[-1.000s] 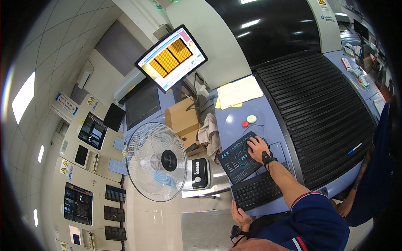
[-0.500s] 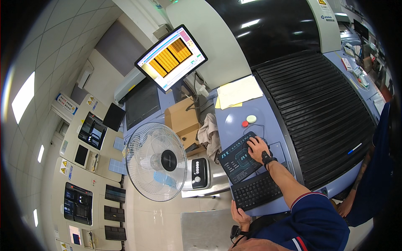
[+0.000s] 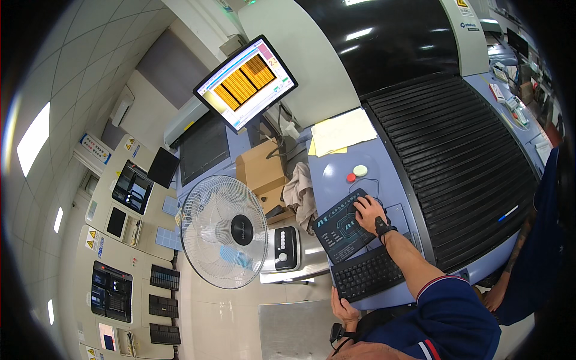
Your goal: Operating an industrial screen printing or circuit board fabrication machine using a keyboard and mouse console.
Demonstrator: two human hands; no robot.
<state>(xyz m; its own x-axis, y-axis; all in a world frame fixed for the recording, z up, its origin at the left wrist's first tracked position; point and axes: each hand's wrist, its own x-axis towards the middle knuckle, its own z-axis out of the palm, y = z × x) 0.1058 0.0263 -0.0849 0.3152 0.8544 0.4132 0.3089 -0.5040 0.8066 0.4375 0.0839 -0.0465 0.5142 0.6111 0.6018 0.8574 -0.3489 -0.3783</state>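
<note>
On the blue-grey desk (image 3: 336,174), my right hand (image 3: 370,216) lies curled over a mostly hidden computer mouse on a dark printed mouse pad (image 3: 345,237). A thin cable loops above that hand, and a black band circles its wrist. A black keyboard (image 3: 367,275) sits beside the pad, on its lower side. My left hand (image 3: 344,307) rests at the keyboard's lower left corner by the desk edge, fingers stretched out and holding nothing. A dark watch is on the left wrist. The monitor (image 3: 246,84) at upper left displays orange blocks in a grid.
A standing fan (image 3: 225,231) is left of the desk, near a cardboard box (image 3: 261,165) and a cloth (image 3: 300,195). Papers (image 3: 343,132) and red and pale-green buttons are on the desk. A ribbed black cover (image 3: 450,174) lies right; another person (image 3: 531,258) stands beyond.
</note>
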